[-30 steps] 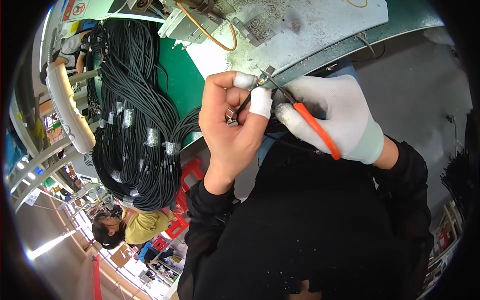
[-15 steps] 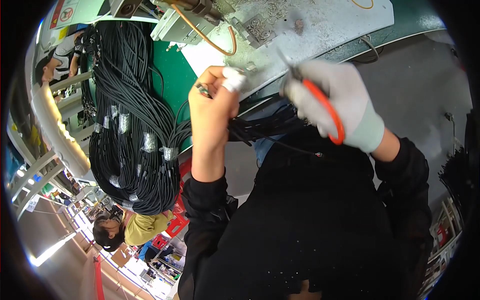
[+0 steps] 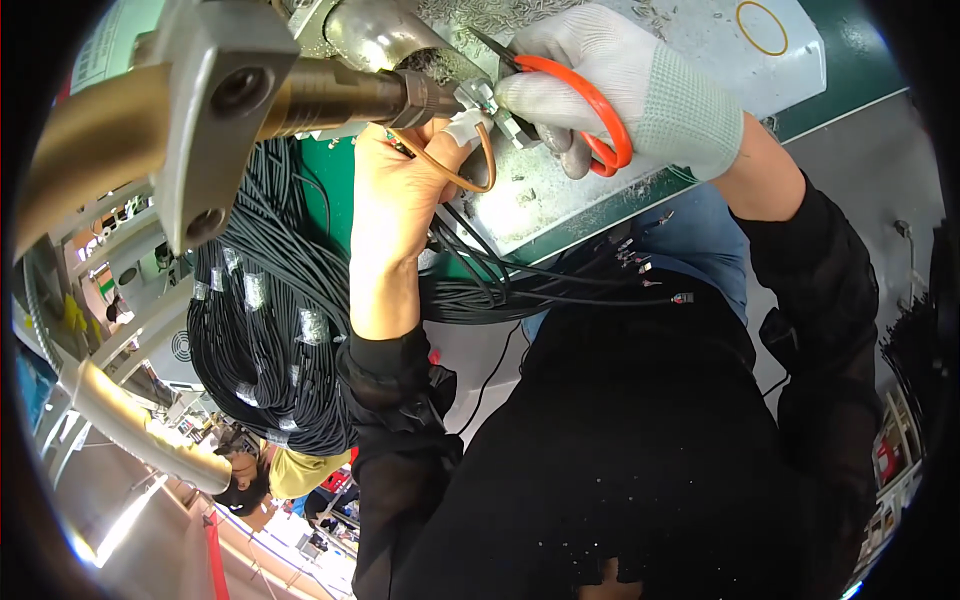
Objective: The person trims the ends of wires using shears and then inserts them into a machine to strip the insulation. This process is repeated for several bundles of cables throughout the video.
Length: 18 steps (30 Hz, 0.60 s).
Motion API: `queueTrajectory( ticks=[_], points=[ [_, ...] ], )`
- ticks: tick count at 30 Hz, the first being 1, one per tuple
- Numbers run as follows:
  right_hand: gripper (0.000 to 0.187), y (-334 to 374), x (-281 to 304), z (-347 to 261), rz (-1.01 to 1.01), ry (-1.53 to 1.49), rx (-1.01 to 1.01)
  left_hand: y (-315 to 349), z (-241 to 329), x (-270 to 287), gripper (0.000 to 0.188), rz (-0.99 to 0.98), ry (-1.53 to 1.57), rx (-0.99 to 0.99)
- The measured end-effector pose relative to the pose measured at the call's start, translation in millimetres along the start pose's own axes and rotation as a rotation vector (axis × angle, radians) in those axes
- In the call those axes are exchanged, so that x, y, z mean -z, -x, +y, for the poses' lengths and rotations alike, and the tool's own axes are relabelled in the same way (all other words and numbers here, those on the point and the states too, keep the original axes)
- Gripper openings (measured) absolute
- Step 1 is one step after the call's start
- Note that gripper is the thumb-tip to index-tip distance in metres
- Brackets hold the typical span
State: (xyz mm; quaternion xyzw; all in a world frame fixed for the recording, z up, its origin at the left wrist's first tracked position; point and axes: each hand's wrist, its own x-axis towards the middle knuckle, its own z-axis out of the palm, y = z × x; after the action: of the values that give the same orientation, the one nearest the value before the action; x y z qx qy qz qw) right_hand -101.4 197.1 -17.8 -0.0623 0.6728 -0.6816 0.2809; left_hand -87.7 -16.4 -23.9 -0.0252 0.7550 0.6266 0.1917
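Observation:
My right hand [image 3: 590, 85], in a white knitted glove with a pale green cuff, is closed around scissors [image 3: 615, 120] with red-orange handles. Their dark blades point up and left over the bench. Its gloved fingertips are at a small metal fixture [image 3: 510, 115]. My left hand [image 3: 400, 190] is bare except for white wrapping at a fingertip. It is closed on a thin cable [image 3: 396, 146], whose end shows partly at the knuckles. Its fingertips reach the same fixture, under a bronze-coloured machine cylinder [image 3: 340, 98]; what they pinch there is hidden.
A thick bundle of black cables [image 3: 290, 330] hangs left of the bench; more cables [image 3: 560, 290] cross my lap, with small connectors at their ends. Metal bits litter the white board [image 3: 700, 90]. A grey machine bracket [image 3: 225, 110] juts in at upper left. A person in yellow [image 3: 300, 475] sits beyond.
Both hands have moved up to the metal fixture, the right one bringing the scissors along leftward. My view has shifted closer to the machine, which now fills the upper left.

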Motion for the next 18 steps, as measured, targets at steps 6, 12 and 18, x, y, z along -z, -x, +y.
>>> queueTrajectory(
  ticks=[6, 12, 18],
  points=[
    [0.034, -5.8, 4.5, -1.8, -0.054, 0.06, 0.013, -2.5, -1.6, 3.7, 0.009, -0.028, -0.091, -0.138],
    [0.032, -14.0, 6.1, 17.3, 0.078, 0.427, 0.432, 2.9, -2.4, 2.5, 0.017, -0.017, -0.033, -0.108],
    [0.031, -24.3, 12.8, 31.0, 0.157, 0.825, 1.128, 4.5, -4.1, 1.1, 0.019, 0.053, -0.062, -0.06]
  ],
)
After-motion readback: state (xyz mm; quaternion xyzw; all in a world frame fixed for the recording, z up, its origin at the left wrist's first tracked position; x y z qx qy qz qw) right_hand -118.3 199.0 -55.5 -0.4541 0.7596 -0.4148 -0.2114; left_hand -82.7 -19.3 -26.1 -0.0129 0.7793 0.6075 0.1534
